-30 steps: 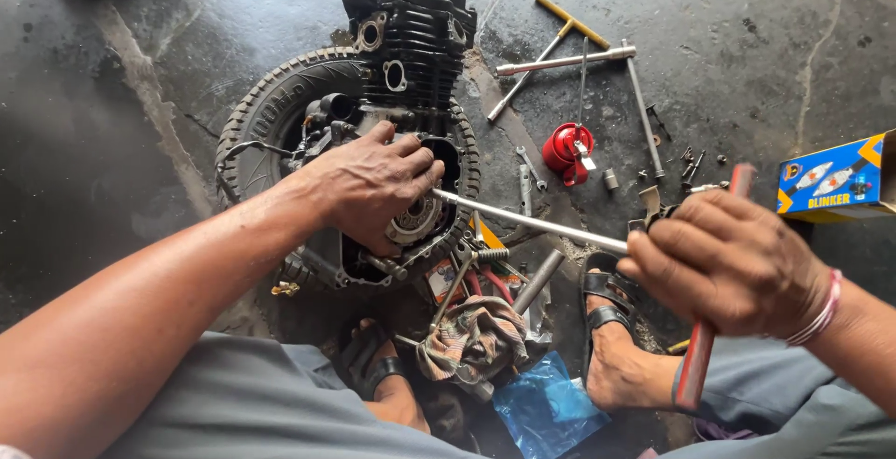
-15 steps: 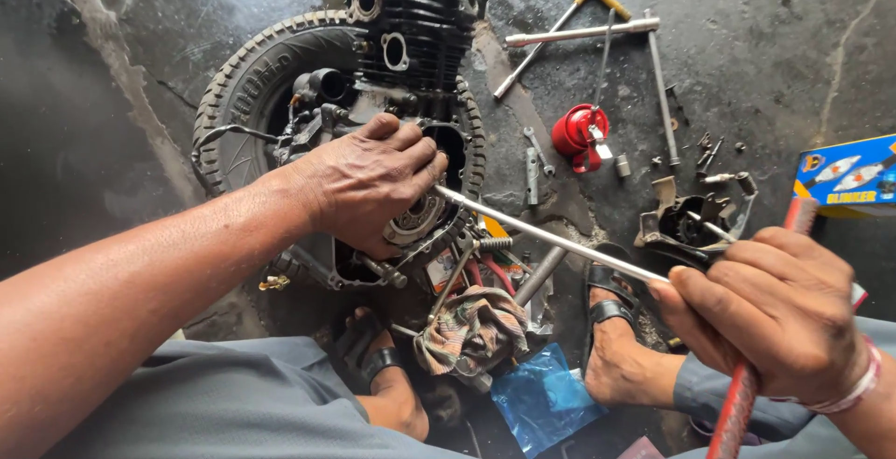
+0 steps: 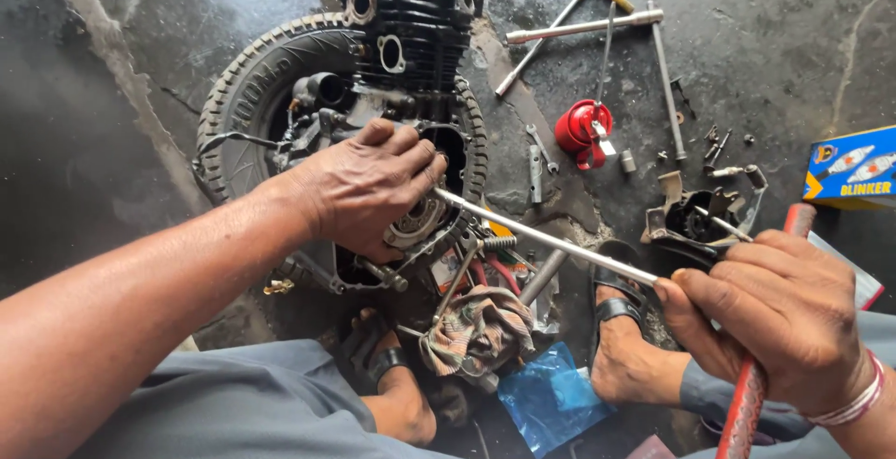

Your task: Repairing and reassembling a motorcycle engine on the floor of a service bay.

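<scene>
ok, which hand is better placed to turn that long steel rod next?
Right, probably. The right hand already grips the outer end of the long steel rod, where leverage looks best. The left hand rests on the engine at the rod's tip, apparently steadying it.

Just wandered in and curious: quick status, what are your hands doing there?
Left hand pressed on engine lying in tyre. Right hand grips long steel rod plus red-handled tool. Rag and loose tools close around.
</scene>
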